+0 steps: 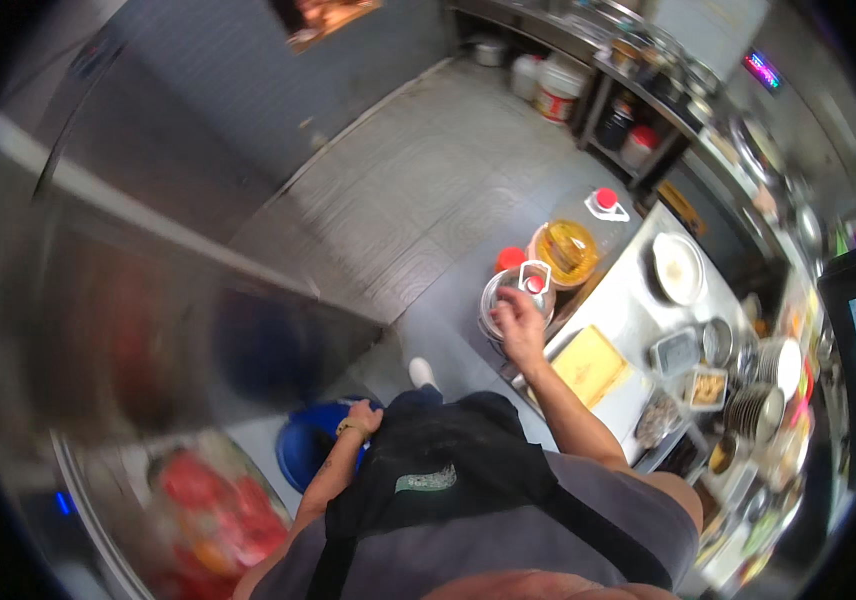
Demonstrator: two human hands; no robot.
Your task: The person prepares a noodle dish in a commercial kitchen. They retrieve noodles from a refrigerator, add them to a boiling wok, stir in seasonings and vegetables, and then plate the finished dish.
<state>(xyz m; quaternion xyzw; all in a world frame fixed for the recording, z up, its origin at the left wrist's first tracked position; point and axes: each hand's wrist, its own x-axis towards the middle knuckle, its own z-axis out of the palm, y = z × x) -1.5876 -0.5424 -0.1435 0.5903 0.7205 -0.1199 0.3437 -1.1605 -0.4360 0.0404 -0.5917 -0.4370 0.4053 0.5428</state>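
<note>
At the rim of a blue plastic bucket (294,450), my left hand (362,417) has its fingers curled over the edge. My right hand (518,321) is above a clear plastic jug with a red cap (535,283), fingers spread and partly blurred; whether they touch it cannot be told. Behind that jug stands a larger clear bottle with a white handle and red cap (606,199), beside a container of yellow liquid (569,251). A yellow cutting board (591,366) lies on the steel counter, near my right forearm.
The steel counter (623,281) holds a white plate (678,268), food containers and stacked plates (754,412). A large steel surface (173,315) rises at the left. Red bags (225,502) lie at lower left. White buckets (557,90) stand under the far shelf.
</note>
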